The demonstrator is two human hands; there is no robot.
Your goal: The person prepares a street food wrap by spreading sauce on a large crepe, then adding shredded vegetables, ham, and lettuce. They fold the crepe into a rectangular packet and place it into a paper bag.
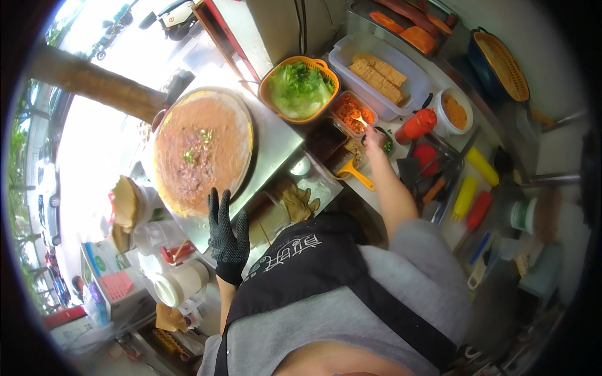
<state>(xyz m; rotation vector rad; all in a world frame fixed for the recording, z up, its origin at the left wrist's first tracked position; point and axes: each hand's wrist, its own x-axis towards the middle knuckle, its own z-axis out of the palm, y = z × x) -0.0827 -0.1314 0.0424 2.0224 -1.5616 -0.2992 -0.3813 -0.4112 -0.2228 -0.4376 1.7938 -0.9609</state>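
Note:
My left hand (pixel 227 235), in a black dotted glove, is held with its fingers stretched out at the near edge of a round griddle. It holds nothing. Over the griddle spreads a large thin crepe (pixel 182 128), coated with reddish-brown sauce and scattered with chopped green bits (pixel 205 136) in the middle. My bare right hand (pixel 375 138) reaches out to the right and grips a spoon (pixel 359 118). The spoon's head rests in a clear tub of chopped orange-red food (pixel 345 109). Beside that hand, partly hidden by it, is a bowl of chopped greens (pixel 387 148).
A yellow-rimmed basket of lettuce (pixel 300 88) stands right of the griddle. Farther back sits a plastic bin of fried golden slabs (pixel 378 75). An orange-handled brush (pixel 357 174) lies by dark sauce trays. Red squeeze bottle (pixel 416 126) and white tub (pixel 453 113) stand at right.

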